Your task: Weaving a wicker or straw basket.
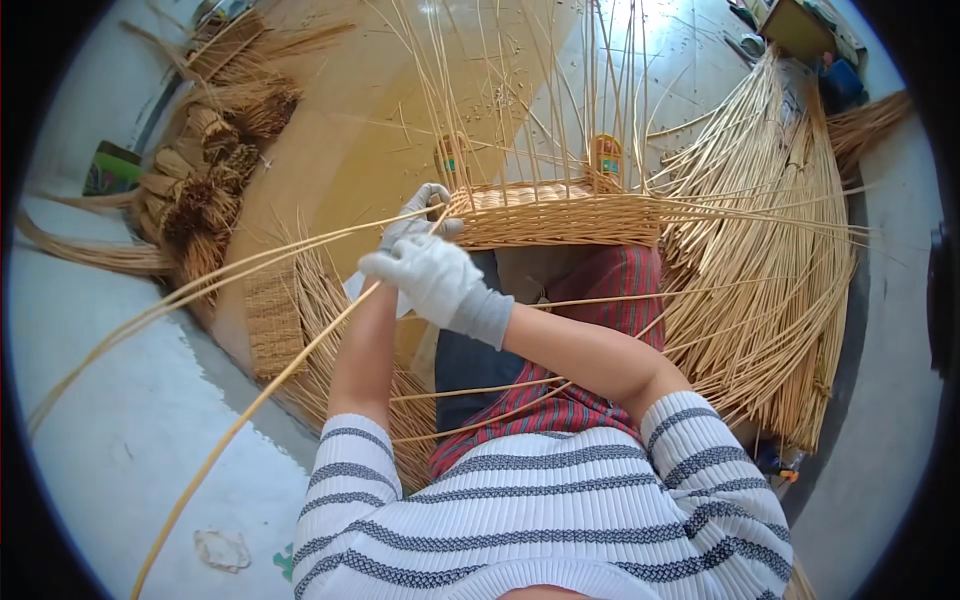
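Observation:
A half-woven wicker basket lies across my lap, its long side facing me and tall loose stakes rising from its far side. My left hand, in a grey-white glove, is closed on the basket's left corner, where several strands meet. Crossing over my left wrist, my gloved right hand is closed on a thick wicker strand. That strand runs from the lower left up through my right hand toward the corner. Thinner wicker strands stretch out to the left from my left hand. My right fingertips are partly hidden.
A big sheaf of pale wicker rods leans at the right. Tied bundles of darker stalks lie along the left wall, with a woven mat piece nearer me. Scraps dot the floor beyond the basket.

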Demonstrator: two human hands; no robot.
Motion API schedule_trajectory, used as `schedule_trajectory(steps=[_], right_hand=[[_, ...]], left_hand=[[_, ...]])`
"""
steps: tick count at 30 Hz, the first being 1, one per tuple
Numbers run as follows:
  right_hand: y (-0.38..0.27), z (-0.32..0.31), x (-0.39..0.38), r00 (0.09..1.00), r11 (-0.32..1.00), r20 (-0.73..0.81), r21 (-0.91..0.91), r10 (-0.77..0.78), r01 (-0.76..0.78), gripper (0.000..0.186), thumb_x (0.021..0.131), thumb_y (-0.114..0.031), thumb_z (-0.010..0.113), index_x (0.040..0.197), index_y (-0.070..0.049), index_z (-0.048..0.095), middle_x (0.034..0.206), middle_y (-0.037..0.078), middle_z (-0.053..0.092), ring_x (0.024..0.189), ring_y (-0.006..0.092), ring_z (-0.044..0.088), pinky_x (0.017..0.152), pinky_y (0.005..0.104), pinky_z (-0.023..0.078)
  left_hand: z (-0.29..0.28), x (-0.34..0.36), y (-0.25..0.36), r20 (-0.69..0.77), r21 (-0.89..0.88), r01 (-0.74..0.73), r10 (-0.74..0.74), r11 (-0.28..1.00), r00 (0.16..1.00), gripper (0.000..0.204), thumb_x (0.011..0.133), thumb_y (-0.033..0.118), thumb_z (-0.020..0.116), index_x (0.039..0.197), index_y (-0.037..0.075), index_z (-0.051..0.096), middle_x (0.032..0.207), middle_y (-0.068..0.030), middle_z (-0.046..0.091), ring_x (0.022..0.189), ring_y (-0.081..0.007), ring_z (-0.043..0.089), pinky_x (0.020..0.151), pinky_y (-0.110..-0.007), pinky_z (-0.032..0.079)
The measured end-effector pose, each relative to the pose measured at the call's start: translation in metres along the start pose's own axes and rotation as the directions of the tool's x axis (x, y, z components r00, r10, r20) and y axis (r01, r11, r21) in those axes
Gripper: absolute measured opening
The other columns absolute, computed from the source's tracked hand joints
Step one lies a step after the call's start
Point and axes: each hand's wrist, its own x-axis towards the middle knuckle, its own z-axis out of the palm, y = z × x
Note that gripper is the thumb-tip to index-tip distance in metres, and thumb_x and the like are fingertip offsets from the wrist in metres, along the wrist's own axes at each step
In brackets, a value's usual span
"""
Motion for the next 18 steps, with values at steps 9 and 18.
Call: schedule_trajectory(steps=[9, 18], right_hand=[[0.103, -0.013, -0.024, 0.753, 0.480, -0.404, 0.867, 0.519, 0.134, 0.016, 0.102, -0.002, 0.054, 0.115, -0.010, 0.049, 0.097, 0.010, 0.070, 0.091, 0.0235, 0.072, 0.084, 0.0366, 0.061], [0.180, 0.003, -0.061, 0.590, 0.144, -0.058, 0.985, 0.805, -0.099, 0.014, 0.099, -0.012, 0.065, 0.109, -0.008, 0.057, 0.105, 0.016, 0.072, 0.087, 0.0226, 0.073, 0.067, 0.0329, 0.065]], left_hand=[[-0.042, 0.023, -0.019, 0.205, 0.012, 0.133, -0.132, 0.991, 0.970, 0.043, 0.074, 0.028, 0.090, 0.097, 0.014, 0.056, 0.073, 0.0044, 0.053, 0.058, -0.0076, 0.054, 0.049, -0.026, 0.048], [-0.033, 0.016, -0.018, 0.128, -0.072, 0.118, -0.108, 0.990, 0.986, 0.044, 0.075, 0.018, 0.088, 0.100, 0.013, 0.052, 0.084, 0.0013, 0.054, 0.071, -0.0103, 0.061, 0.054, -0.026, 0.055]])
